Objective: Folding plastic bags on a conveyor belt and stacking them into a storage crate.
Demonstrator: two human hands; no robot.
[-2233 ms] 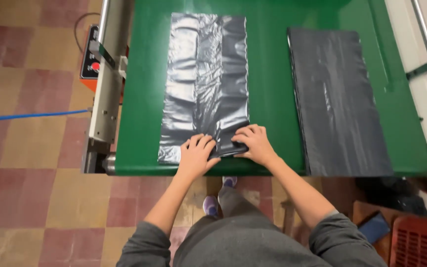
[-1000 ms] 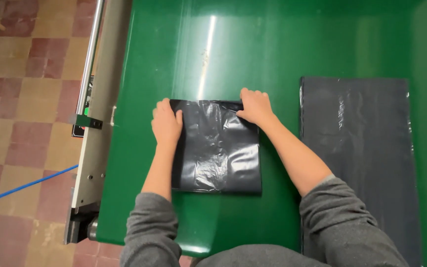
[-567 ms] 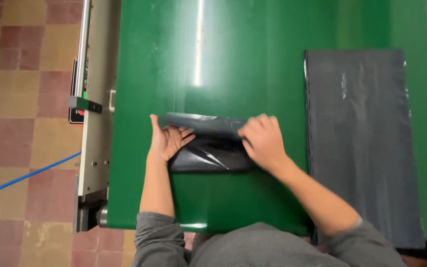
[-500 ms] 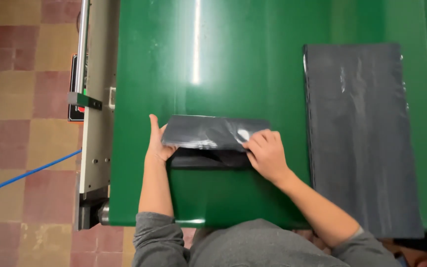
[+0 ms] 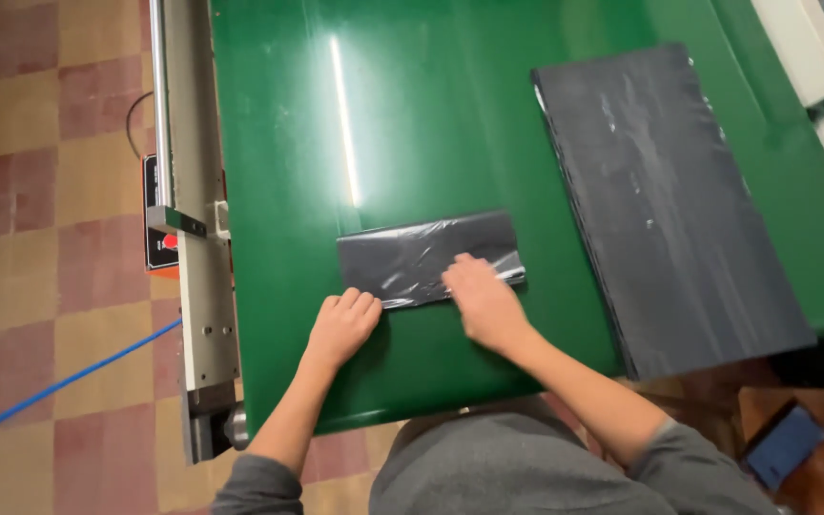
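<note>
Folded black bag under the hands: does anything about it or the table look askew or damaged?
The folded black bag lies slightly tilted on the green table, its right end a bit higher. The right hand presses on it; the left hand rests at its lower left corner. The flat stack of black bags also sits angled. No tears or spills.

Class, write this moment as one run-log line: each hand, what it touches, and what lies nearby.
left hand: flat at near edge of folded black bag | right hand: pressing on bag | black sheet stack: apart, right | green table
</note>
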